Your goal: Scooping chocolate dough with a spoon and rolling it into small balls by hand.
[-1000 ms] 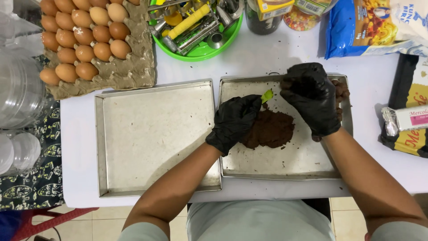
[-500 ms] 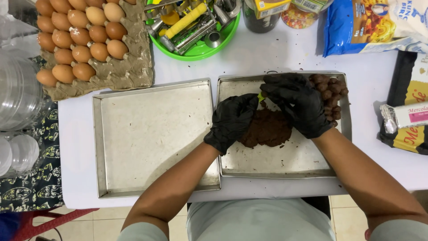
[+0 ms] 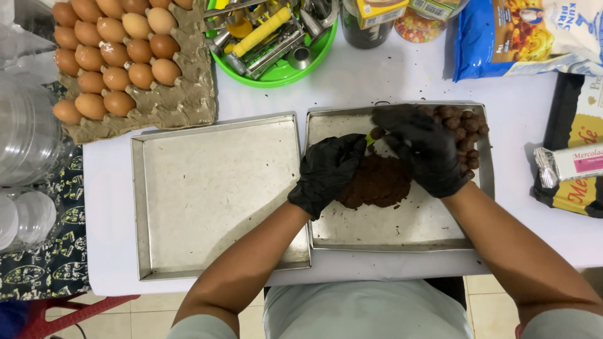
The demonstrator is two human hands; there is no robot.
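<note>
Brown dough lies in the right tray, between both gloved hands. Head view: the left hand rests curled on the dough's left edge; the right hand, above and right of it, pinches a small green tool beside the balls.

A white bench fills most of the view under even, soft light. Below its near edge lies a pale tiled floor. At the lower left stands a red plastic seat, and beside the bench hangs a dark patterned cloth.
</note>
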